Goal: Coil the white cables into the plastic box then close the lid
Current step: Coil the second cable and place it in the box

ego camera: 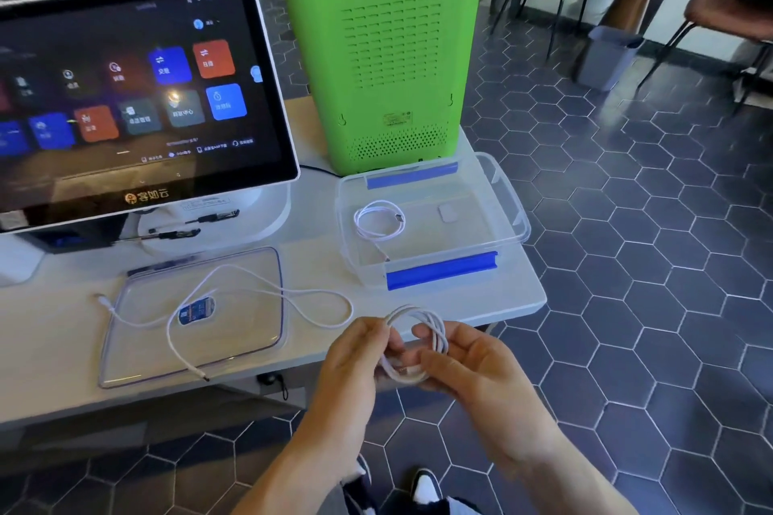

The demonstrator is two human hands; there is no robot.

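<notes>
Dark hexagon floor tiles (627,222) surround our white desk (50,330), which carries a green machine (389,67), a touchscreen (138,96), the open plastic box (508,201) holding one coiled cable (378,220), and its lid (255,330) under a loose cable (293,297). Our left hand (355,355) and right hand (472,360) grip a third coiled white cable (422,330) just off the desk's front edge.

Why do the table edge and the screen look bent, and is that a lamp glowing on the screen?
Head view: the wide-angle lens bows the table edge and the touchscreen frame; the bright spot on the screen is a reflection, its source unseen; the clear plastic box and lid catch sheen; both hands and their coiled white cable look slightly soft.
</notes>
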